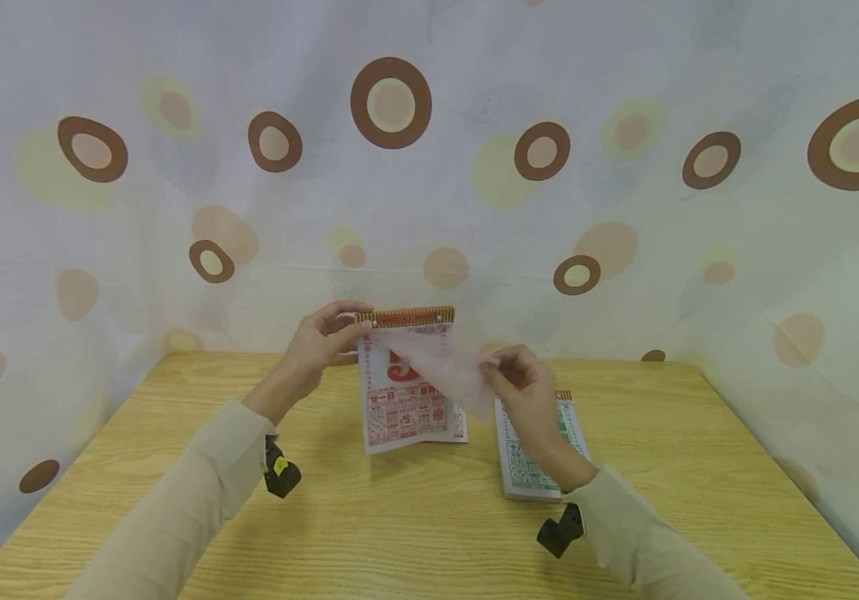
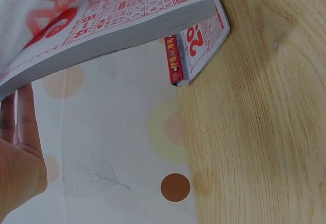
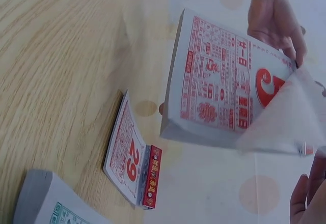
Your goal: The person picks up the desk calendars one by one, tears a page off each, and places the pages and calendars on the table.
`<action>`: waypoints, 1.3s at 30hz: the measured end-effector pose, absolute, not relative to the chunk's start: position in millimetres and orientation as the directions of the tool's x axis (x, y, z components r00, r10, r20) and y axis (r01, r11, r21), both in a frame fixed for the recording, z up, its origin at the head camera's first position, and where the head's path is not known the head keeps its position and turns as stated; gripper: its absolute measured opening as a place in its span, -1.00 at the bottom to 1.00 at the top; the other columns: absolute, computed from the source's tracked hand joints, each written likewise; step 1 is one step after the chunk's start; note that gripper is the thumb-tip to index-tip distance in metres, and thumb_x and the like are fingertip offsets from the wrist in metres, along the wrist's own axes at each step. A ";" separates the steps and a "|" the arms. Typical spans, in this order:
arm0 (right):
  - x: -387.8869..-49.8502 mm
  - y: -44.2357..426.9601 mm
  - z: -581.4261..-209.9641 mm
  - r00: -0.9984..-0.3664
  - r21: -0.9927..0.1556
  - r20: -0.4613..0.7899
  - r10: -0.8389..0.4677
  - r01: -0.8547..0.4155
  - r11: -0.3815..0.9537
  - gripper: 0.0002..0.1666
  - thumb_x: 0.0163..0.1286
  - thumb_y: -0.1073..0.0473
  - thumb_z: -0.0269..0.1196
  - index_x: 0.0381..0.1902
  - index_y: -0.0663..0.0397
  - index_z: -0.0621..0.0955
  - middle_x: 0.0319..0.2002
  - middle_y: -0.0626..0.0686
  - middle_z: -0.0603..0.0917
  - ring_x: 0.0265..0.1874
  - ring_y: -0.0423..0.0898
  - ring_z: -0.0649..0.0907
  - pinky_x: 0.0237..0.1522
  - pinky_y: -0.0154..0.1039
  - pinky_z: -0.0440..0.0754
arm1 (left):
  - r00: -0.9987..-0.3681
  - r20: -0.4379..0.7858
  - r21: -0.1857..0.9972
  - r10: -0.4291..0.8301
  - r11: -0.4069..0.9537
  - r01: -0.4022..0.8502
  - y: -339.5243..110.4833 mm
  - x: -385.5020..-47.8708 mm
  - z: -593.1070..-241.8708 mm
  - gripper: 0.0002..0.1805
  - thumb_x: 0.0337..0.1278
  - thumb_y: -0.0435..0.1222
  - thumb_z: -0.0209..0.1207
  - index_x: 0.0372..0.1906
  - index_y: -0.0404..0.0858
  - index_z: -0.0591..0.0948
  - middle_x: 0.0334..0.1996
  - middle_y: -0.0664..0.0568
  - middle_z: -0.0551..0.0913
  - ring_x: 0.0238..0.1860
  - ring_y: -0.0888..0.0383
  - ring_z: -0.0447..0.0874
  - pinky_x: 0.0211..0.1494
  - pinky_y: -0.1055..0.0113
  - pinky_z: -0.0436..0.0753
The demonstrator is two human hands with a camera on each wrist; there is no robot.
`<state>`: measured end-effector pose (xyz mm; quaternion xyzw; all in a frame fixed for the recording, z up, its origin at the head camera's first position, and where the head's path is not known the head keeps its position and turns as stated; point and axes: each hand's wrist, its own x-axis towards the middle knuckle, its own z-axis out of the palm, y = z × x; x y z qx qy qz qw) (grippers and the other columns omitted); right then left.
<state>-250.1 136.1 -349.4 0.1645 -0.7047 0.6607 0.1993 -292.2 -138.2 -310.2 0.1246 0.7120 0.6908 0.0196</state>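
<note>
My left hand (image 1: 307, 358) grips a thick tear-off calendar (image 1: 402, 417) by its upper left corner, thumb in front, below the striped orange header. The calendar is held up above the table, printed in red with a large 5. Its thin top sheet (image 1: 444, 367) is peeled diagonally across the front, still joined near the upper left. Between thumb and fingers, my right hand (image 1: 526, 400) pinches the loose corner of that sheet. The right wrist view shows the calendar's thick block (image 3: 214, 76) and the blurred sheet (image 3: 288, 114); only part of the right hand (image 3: 310, 193) appears there.
Below my right hand, a green-printed calendar (image 1: 530, 479) lies on the wooden table (image 1: 399, 533). A smaller calendar with a red header and 29 (image 3: 128, 155) is behind the held one. A dotted cloth (image 1: 429, 208) rises along the table's back and sides.
</note>
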 end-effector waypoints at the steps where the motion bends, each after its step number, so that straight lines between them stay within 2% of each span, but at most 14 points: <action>1: -251.1 137.9 -349.6 -0.867 -0.866 0.497 0.036 -0.493 0.077 -0.91 0.20 0.41 0.19 -0.33 0.34 0.51 -0.41 -0.13 0.58 -0.45 -0.28 0.55 -0.40 -0.46 0.56 | -0.969 0.144 0.989 0.200 0.016 0.150 -139.4 -292.6 -310.3 -0.68 0.13 -0.21 0.18 0.01 -0.09 0.50 -0.32 0.12 0.60 -0.33 0.17 0.68 -0.12 0.16 0.66; 12: -253.4 144.7 -345.9 -0.877 -0.879 0.475 0.075 -0.467 0.098 -0.89 0.20 0.38 0.22 -0.33 0.35 0.52 -0.50 -0.16 0.56 -0.52 -0.28 0.53 -0.46 -0.47 0.53 | -0.966 0.145 0.988 0.213 0.022 0.153 -144.7 -294.2 -312.1 -0.63 0.12 -0.19 0.19 0.04 -0.11 0.48 -0.34 0.14 0.63 -0.33 0.18 0.69 -0.17 0.20 0.68; 19: -253.8 146.6 -344.4 -0.880 -0.883 0.466 0.089 -0.456 0.113 -0.91 0.20 0.38 0.21 -0.33 0.32 0.53 -0.58 -0.14 0.51 -0.61 -0.26 0.46 -0.58 -0.43 0.46 | -0.965 0.140 0.989 0.224 0.022 0.149 -144.2 -293.0 -311.4 -0.67 0.12 -0.19 0.18 0.02 -0.08 0.49 -0.35 0.13 0.62 -0.33 0.18 0.69 -0.12 0.14 0.66; 28: -254.3 151.3 -343.7 -0.890 -0.894 0.445 0.098 -0.434 0.115 -0.88 0.22 0.35 0.21 -0.31 0.33 0.53 -0.46 -0.13 0.57 -0.48 -0.28 0.54 -0.40 -0.44 0.57 | -0.968 0.135 0.990 0.211 0.016 0.142 -144.5 -291.0 -310.0 -0.67 0.14 -0.20 0.17 0.02 -0.11 0.49 -0.37 0.14 0.62 -0.37 0.19 0.68 -0.19 0.21 0.68; 39: -256.4 157.8 -342.8 -0.906 -0.913 0.408 0.116 -0.402 0.071 -0.82 0.22 0.33 0.22 -0.27 0.37 0.49 -0.52 -0.17 0.54 -0.50 -0.28 0.53 -0.37 -0.44 0.59 | -0.969 0.128 0.991 0.210 0.021 0.135 -145.7 -291.1 -311.2 -0.65 0.15 -0.24 0.15 0.06 -0.17 0.47 -0.36 0.14 0.64 -0.38 0.20 0.68 -0.19 0.20 0.68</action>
